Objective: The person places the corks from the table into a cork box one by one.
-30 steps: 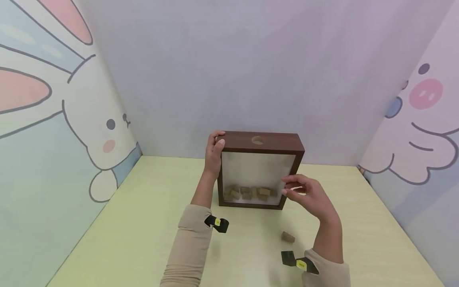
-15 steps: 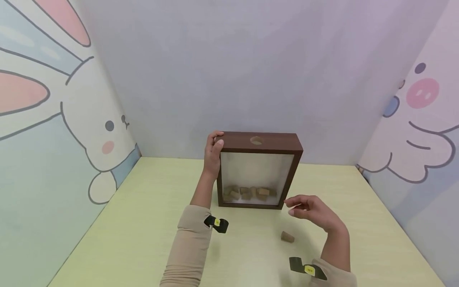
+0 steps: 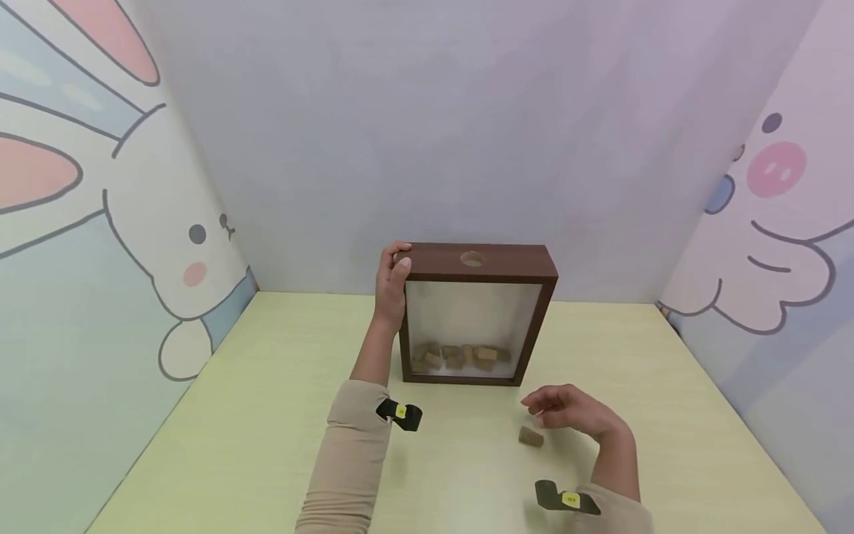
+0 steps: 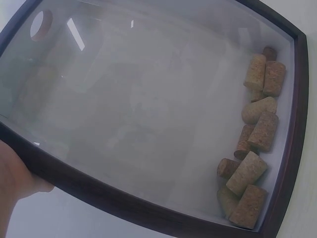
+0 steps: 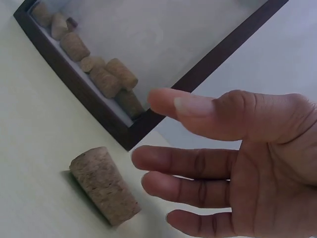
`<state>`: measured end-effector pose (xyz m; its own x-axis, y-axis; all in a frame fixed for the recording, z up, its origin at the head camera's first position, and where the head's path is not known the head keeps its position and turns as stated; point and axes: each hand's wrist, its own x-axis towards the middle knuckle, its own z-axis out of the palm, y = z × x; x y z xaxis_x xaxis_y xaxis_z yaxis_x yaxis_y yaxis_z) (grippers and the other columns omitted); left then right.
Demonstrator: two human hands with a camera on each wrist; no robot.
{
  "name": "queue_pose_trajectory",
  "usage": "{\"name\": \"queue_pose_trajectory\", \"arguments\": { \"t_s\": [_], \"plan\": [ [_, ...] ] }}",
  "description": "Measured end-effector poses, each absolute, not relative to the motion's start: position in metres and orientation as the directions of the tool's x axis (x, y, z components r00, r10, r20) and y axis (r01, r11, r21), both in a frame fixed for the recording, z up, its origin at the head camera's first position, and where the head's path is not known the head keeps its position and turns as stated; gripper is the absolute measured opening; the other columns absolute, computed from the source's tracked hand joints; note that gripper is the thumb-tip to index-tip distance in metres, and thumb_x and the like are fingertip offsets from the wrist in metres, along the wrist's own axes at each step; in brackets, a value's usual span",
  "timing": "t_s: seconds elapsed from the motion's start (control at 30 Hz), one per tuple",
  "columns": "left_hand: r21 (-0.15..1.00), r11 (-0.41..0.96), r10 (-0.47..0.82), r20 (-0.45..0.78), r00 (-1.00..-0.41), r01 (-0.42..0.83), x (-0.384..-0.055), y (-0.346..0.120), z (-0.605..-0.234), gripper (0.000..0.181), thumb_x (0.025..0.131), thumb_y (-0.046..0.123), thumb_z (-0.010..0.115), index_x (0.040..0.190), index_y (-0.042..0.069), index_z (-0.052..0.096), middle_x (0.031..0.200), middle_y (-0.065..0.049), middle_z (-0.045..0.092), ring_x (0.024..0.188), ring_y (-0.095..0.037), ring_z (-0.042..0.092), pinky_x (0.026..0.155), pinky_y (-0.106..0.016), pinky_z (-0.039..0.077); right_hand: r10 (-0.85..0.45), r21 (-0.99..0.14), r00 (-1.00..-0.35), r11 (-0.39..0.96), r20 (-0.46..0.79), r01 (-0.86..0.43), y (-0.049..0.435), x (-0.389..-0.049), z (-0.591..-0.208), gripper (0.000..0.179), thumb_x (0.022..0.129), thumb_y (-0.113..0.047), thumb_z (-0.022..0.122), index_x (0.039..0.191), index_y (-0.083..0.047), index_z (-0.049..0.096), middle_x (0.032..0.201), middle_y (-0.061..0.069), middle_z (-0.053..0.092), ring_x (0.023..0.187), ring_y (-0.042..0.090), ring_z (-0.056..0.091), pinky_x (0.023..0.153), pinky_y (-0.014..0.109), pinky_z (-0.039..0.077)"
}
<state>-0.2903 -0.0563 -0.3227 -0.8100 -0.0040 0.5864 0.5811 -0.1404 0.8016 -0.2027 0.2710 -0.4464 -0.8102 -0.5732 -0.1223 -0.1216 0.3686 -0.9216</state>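
A dark brown framed box (image 3: 547, 297) with a clear front stands upright on the table, a round hole (image 3: 472, 259) in its top. Several corks (image 4: 262, 131) lie along its bottom, behind the pane. My left hand (image 3: 390, 293) grips the box's upper left corner, thumb on the front edge and fingers over the top. One loose cork (image 5: 105, 186) lies on its side on the table, in front of the box's right corner. Just beyond and right of that cork, my right hand (image 3: 574, 411) hovers with relaxed fingers and nothing between them.
The pale yellow-green table (image 3: 280, 356) runs back to a plain grey-white wall (image 3: 400, 133). Side walls carry a cartoon rabbit (image 3: 167, 222) on the left and a pink-nosed animal (image 3: 777, 222) on the right. Black straps sit on both sleeves.
My right hand has come down from beside the box's right edge to near the loose cork. The left hand keeps its grip, and the box and cork stay in place.
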Motion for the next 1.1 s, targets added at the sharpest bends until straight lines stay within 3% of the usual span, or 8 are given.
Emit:
{"name": "queue_pose_trajectory", "arguments": {
  "t_s": [0.27,0.57,0.8,1.1],
  "plan": [
    [0.805,-0.138,-0.005,0.582,-0.813,0.577,-0.291,-0.056,-0.323,0.047,0.087,0.024,0.041,0.122,-0.007,0.039,0.127,-0.012,0.036,0.107,-0.014,0.033,0.089,-0.033,0.026,-0.614,-0.915,-0.761,0.397,-0.211,-0.067,0.267,-0.207,-0.462,0.039,0.077,-0.006,0.069,0.115,0.002,0.06,0.091,0.015,0.059,0.081,0.021,0.052,0.071,0.03,0.042],
    [0.805,-0.142,-0.004,0.581,-0.814,0.576,-0.291,-0.056,-0.324,0.047,0.087,0.024,0.04,0.122,-0.008,0.038,0.131,-0.017,0.034,0.109,-0.016,0.032,0.09,-0.034,0.025,-0.619,-0.904,-0.754,0.42,-0.218,-0.083,0.264,-0.208,-0.467,0.037,0.073,0.006,0.063,0.109,0.001,0.063,0.073,0.006,0.059,0.066,0.012,0.049,0.064,0.027,0.041],
    [0.801,-0.158,0.0,0.585,-0.811,0.578,-0.291,-0.058,-0.324,0.047,0.087,0.023,0.04,0.122,-0.008,0.037,0.135,-0.028,0.027,0.11,-0.016,0.03,0.091,-0.035,0.023,-0.599,-0.907,-0.768,0.417,-0.227,-0.058,0.262,-0.208,-0.465,0.036,0.07,0.01,0.058,0.105,0.004,0.064,0.072,0.005,0.059,0.065,0.012,0.049,0.062,0.026,0.04],
    [0.808,-0.154,0.0,0.576,-0.817,0.569,-0.29,-0.057,-0.325,0.047,0.087,0.023,0.041,0.123,-0.007,0.038,0.136,-0.023,0.029,0.111,-0.015,0.031,0.092,-0.035,0.024,-0.566,-0.923,-0.818,0.361,-0.104,-0.133,0.264,-0.202,-0.457,0.033,0.078,0.006,0.057,0.11,0.008,0.059,0.076,0.007,0.058,0.068,0.013,0.051,0.063,0.026,0.041]
  ]
}}
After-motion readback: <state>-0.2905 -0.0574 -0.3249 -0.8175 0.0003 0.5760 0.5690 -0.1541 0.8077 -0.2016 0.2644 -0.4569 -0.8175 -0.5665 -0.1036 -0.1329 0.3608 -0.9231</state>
